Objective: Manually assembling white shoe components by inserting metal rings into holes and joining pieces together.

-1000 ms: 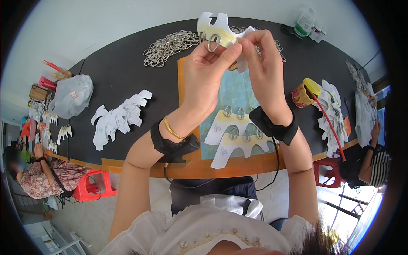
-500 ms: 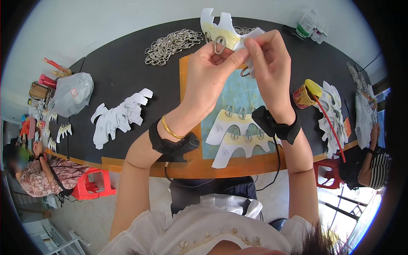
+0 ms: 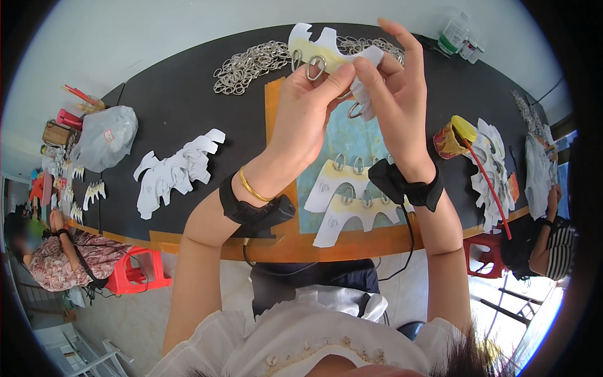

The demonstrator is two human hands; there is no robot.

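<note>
Above the far part of the table, my left hand (image 3: 304, 103) grips a white cut-out piece (image 3: 325, 45) with yellowish glue smears and several metal oval rings (image 3: 316, 68) along it. The thumb of my right hand (image 3: 402, 100) presses on the same piece near its right end, while the index finger is raised. Part of the piece is hidden behind my fingers. Below, two similar white pieces (image 3: 320, 196) with upright rings lie on a blue sheet (image 3: 311, 222), partly covered by the black band on my right wrist.
Silver ring heaps (image 3: 251, 68) lie at the back. Plain white cut-outs (image 3: 164, 182) are stacked left, near a plastic bag (image 3: 107, 138). On the right stand a yellow-lidded glue tin (image 3: 451, 141) with a red stick (image 3: 487, 182), more cut-outs (image 3: 490, 188) and bottles (image 3: 452, 38). People sit at both sides.
My hands and the held piece have shifted slightly, the piece tilting down and to the left. My right index finger has lifted off and now points upward.
</note>
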